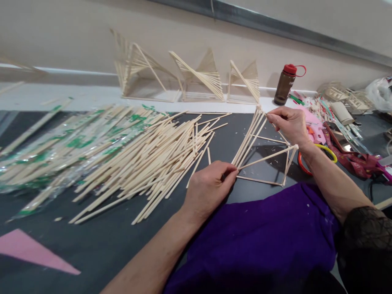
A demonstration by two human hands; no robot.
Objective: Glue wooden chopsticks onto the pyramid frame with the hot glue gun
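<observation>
Pale wooden-stick frame [268,157], open-sided, rests on dark grey tabletop [101,253]; left hand [206,188] pinches its near-left corner, right hand [290,124] a stick's upper end, hands apart. Brown red-capped bottle [284,85]: white lettering, unreadable. Speckled open strip separates frame from loose pale stick pile [159,153].

Left hand [206,187] on stick frame [266,158]
</observation>
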